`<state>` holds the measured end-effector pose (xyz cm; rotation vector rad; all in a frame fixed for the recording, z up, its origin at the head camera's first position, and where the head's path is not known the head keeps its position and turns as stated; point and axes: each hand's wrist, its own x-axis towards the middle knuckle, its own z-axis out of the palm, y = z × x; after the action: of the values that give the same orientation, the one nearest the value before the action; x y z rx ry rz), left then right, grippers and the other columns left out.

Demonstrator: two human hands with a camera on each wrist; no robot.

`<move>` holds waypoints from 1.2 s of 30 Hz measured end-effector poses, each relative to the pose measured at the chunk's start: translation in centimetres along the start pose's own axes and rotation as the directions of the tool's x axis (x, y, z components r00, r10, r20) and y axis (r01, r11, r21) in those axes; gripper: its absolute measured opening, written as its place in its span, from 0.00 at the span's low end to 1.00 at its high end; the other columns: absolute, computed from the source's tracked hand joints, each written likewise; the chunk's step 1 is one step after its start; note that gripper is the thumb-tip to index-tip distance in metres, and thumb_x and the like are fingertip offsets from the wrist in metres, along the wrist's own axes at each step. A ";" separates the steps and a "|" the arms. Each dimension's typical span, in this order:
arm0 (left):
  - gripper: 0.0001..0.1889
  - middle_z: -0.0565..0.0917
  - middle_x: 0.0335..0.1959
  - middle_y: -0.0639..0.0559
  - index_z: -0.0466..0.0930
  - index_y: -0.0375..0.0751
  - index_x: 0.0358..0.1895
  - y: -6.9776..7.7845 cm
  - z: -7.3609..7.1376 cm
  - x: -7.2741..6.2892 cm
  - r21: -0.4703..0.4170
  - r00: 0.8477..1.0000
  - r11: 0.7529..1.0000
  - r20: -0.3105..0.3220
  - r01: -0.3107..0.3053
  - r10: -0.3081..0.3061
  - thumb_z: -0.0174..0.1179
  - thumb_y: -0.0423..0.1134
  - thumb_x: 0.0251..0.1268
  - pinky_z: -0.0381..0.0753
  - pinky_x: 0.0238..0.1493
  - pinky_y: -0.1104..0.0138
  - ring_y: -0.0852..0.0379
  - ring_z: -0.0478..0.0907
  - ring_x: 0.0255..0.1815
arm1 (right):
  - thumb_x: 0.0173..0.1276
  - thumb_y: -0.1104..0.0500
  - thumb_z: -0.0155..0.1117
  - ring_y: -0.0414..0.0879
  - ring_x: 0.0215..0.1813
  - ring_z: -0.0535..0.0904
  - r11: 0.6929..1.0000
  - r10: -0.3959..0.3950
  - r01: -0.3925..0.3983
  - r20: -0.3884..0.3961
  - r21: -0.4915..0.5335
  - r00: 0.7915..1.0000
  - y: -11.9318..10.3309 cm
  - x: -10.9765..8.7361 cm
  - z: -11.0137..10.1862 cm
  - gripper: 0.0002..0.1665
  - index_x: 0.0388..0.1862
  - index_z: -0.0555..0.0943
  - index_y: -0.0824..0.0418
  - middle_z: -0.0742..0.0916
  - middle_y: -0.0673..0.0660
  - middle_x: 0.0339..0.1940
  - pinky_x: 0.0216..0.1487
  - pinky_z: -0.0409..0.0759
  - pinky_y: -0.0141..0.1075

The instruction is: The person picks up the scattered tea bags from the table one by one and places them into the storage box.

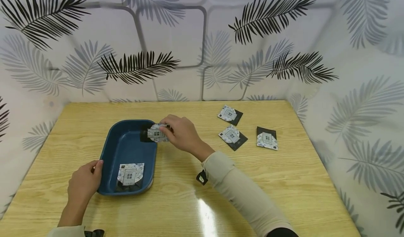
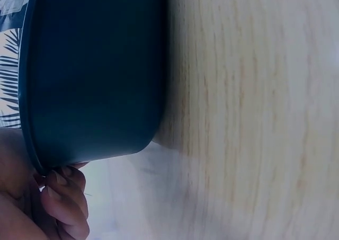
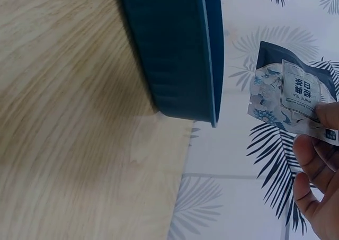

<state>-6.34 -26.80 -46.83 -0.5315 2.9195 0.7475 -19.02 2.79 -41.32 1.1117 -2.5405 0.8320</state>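
Observation:
A dark blue rectangular tray [image 1: 118, 146] with raised walls stands on the left half of the table. My left hand [image 1: 83, 181] pinches its left rim near the front corner, fingers under the lip in the left wrist view. Between thumb and fingers, my right hand [image 1: 183, 133] holds a white tea sachet [image 3: 294, 89], floral with a black band, over the tray's back right rim. Another tea sachet [image 1: 130, 176] lies flat inside the tray at its front end. The label on the held sachet reads "WHITE TEA" in the right wrist view.
To the right on the wooden table [image 1: 189, 209] lie three more sachets: one at the back [image 1: 230, 115], one just in front of it [image 1: 233, 137], one farther right [image 1: 267, 138]. A leaf-patterned cloth [image 1: 189, 37] hangs behind the table.

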 end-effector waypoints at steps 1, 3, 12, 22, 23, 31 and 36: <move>0.29 0.81 0.52 0.26 0.73 0.28 0.64 0.0 0.0 0.0 0.002 1.000 1.000 0.004 0.000 0.000 0.38 0.51 0.82 0.81 0.34 0.48 0.32 0.83 0.44 | 0.76 0.52 0.59 0.40 0.33 0.82 1.000 -0.005 0.005 -0.004 -0.001 1.000 -0.1 0.2 0.0 0.13 0.49 0.84 0.57 0.89 0.52 0.43 0.35 0.78 0.32; 0.29 0.81 0.52 0.26 0.73 0.28 0.64 0.0 -0.1 0.0 0.001 1.000 1.000 0.009 0.002 -0.002 0.37 0.51 0.82 0.81 0.34 0.48 0.32 0.82 0.44 | 0.76 0.52 0.59 0.39 0.33 0.83 1.000 -0.014 0.013 -0.005 -0.006 1.000 -0.3 0.5 0.0 0.13 0.50 0.85 0.57 0.89 0.52 0.45 0.36 0.79 0.32; 0.29 0.82 0.50 0.26 0.74 0.28 0.63 0.0 -0.1 0.0 -0.003 1.000 1.000 0.001 -0.010 0.010 0.38 0.51 0.82 0.80 0.34 0.48 0.33 0.83 0.43 | 0.76 0.52 0.58 0.39 0.34 0.83 0.999 -0.036 0.036 0.020 -0.001 0.999 -1.2 0.9 0.9 0.14 0.50 0.84 0.57 0.89 0.52 0.43 0.36 0.78 0.32; 0.28 0.82 0.50 0.26 0.74 0.28 0.63 0.1 -0.1 -0.2 -0.005 1.000 1.000 0.000 -0.005 0.005 0.39 0.51 0.82 0.80 0.33 0.50 0.35 0.83 0.41 | 0.76 0.52 0.58 0.37 0.32 0.82 0.995 -0.086 0.089 0.062 -0.055 0.994 -2.3 0.7 2.3 0.13 0.50 0.84 0.55 0.89 0.50 0.42 0.36 0.79 0.31; 0.28 0.83 0.49 0.26 0.74 0.28 0.63 0.1 -0.1 -0.2 -0.005 1.000 1.000 0.000 -0.008 0.008 0.39 0.50 0.82 0.80 0.32 0.51 0.35 0.83 0.40 | 0.77 0.52 0.58 0.37 0.32 0.82 0.994 -0.094 0.098 0.074 -0.054 0.993 -2.4 0.7 2.5 0.13 0.50 0.84 0.55 0.89 0.50 0.42 0.36 0.79 0.31; 0.28 0.83 0.46 0.28 0.74 0.29 0.63 0.2 -0.2 -0.1 -0.011 1.000 1.000 -0.007 -0.019 0.019 0.39 0.51 0.82 0.77 0.27 0.55 0.40 0.83 0.35 | 0.77 0.51 0.56 0.36 0.29 0.79 0.989 -0.110 0.122 0.138 -0.083 0.984 -3.2 0.8 3.3 0.13 0.50 0.85 0.53 0.88 0.48 0.40 0.34 0.74 0.28; 0.28 0.83 0.46 0.28 0.75 0.29 0.63 0.3 -0.3 -0.5 -0.025 1.000 1.000 -0.002 -0.006 0.006 0.39 0.50 0.82 0.76 0.26 0.57 0.40 0.82 0.35 | 0.78 0.51 0.55 0.36 0.30 0.79 0.990 -0.107 0.120 0.159 -0.074 0.981 -3.6 0.8 3.6 0.14 0.51 0.85 0.54 0.88 0.48 0.42 0.36 0.75 0.27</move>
<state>-6.02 -26.55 -46.33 -0.5253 2.9183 0.7860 -16.91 -1.82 -42.42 1.3276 -2.5786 0.6272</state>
